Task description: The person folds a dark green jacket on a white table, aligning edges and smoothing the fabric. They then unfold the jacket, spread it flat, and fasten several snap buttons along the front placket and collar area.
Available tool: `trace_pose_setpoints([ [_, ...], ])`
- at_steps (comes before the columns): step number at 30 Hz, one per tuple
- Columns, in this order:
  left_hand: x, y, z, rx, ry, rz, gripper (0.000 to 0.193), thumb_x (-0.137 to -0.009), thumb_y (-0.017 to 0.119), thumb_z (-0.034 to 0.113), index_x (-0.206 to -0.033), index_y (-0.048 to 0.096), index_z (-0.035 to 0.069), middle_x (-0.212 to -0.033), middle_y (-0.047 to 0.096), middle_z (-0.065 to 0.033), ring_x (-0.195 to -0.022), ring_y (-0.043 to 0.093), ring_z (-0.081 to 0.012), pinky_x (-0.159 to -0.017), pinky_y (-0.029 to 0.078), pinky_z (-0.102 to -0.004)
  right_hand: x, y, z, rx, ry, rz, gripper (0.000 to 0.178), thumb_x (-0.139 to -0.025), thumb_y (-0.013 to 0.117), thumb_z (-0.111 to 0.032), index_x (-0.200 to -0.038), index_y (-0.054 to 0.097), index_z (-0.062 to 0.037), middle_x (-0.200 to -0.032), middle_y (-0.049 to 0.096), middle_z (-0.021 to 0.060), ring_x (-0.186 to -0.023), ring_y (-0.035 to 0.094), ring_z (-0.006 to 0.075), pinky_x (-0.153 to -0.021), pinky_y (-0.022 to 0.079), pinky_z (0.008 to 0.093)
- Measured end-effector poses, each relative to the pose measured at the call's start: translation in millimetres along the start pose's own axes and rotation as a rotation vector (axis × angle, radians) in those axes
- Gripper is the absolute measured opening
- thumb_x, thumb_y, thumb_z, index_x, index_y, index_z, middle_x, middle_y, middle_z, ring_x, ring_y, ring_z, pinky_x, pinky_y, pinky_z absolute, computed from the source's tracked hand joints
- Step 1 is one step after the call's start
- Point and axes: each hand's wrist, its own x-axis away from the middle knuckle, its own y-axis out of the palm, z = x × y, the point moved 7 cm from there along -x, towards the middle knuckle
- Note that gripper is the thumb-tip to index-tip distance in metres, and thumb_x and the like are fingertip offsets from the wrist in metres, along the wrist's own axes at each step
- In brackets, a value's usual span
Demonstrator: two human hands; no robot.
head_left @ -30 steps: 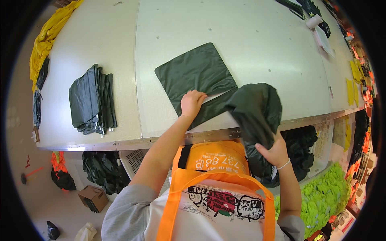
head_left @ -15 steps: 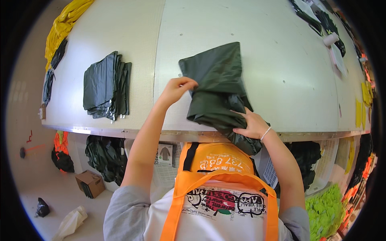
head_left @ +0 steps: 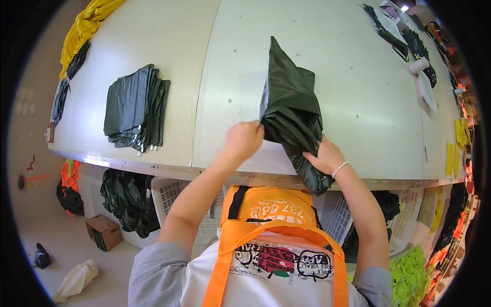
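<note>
A thin, shiny dark green fabric piece (head_left: 291,94) lies bunched and partly folded near the table's front edge. Its pointed far end reaches away from me, and its near end hangs over the edge. My left hand (head_left: 244,140) is closed on the fabric's left side, fingertips pinched at the fold. On the lower right, my right hand (head_left: 327,156) grips the gathered part, thumb on top and the other fingers partly hidden by the cloth. To the left rests a stack of flat dark green folded pieces (head_left: 130,105), with small white tags along its near edge.
Yellow cloth (head_left: 84,28) is heaped at the table's far left. Dark bundles and a white roll (head_left: 418,65) sit at the far right. Below the table edge are a white plastic crate (head_left: 171,192), a cardboard box (head_left: 104,231) and a lime-green pile (head_left: 411,273).
My left hand has come nearer and to the right, drawing the fabric's left side inward. The spread far panel has narrowed into a point. My right hand still grips the lower part.
</note>
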Motion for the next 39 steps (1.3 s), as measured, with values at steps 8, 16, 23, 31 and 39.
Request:
trace_pose_setpoints([
  [8, 70, 56, 90, -0.097, 0.292, -0.61, 0.029, -0.081, 0.062, 0.033, -0.067, 0.063, 0.007, -0.065, 0.064, -0.0145, -0.06, 0.063, -0.0315, -0.056, 0.05, -0.0397, 2, -5, -30, 0.119, -0.014, 0.051, 0.047, -0.074, 0.065, -0.035, -0.104, 0.064, 0.0011, -0.127, 0.047, 0.0344, -0.086, 0.064, 0.0411, -0.078, 0.053, 0.046],
  [16, -73, 25, 102, -0.339, 0.268, -0.184, 0.031, -0.071, 0.071, 0.032, -0.08, 0.065, 0.002, -0.082, 0.065, -0.0136, -0.078, 0.064, -0.0308, -0.065, 0.053, -0.0412, 20, -7, -80, 0.33, -0.148, 0.108, 0.035, -0.07, 0.069, -0.033, -0.09, 0.068, -0.0044, -0.138, 0.038, 0.0337, -0.088, 0.061, 0.0315, -0.076, 0.051, 0.0376],
  [23, 35, 33, 169, 0.041, 0.686, -0.233, 0.016, -0.067, 0.059, 0.011, -0.08, 0.067, 0.004, -0.076, 0.061, -0.0086, -0.073, 0.061, -0.0272, -0.069, 0.05, -0.0386, 1, 62, -27, 0.221, -0.165, 0.237, 0.026, -0.082, 0.058, -0.028, -0.103, 0.062, -0.0137, -0.107, 0.061, 0.0093, -0.092, 0.061, 0.0254, -0.076, 0.049, 0.0381],
  [31, 26, -29, 44, 0.384, 0.524, 0.096, 0.074, -0.068, 0.063, 0.004, -0.137, 0.037, -0.002, -0.128, 0.053, -0.0187, -0.116, 0.052, -0.0338, -0.097, 0.041, -0.0418, 27, -11, 24, -0.494, -0.121, 0.972, 0.052, -0.078, 0.071, -0.028, -0.122, 0.057, -0.006, -0.127, 0.055, 0.0186, -0.119, 0.05, 0.0362, -0.102, 0.039, 0.042],
  [39, 17, 97, 28, 0.755, 0.093, -0.054, 0.081, -0.073, 0.039, -0.017, -0.147, 0.031, 0.015, -0.089, 0.057, -0.0112, -0.075, 0.049, -0.0173, -0.071, 0.043, -0.0243, 16, -21, 22, -0.389, 0.116, 0.93, 0.056, -0.079, 0.069, -0.031, -0.127, 0.053, -0.0074, -0.132, 0.051, 0.018, -0.123, 0.046, 0.0366, -0.101, 0.04, 0.0423],
])
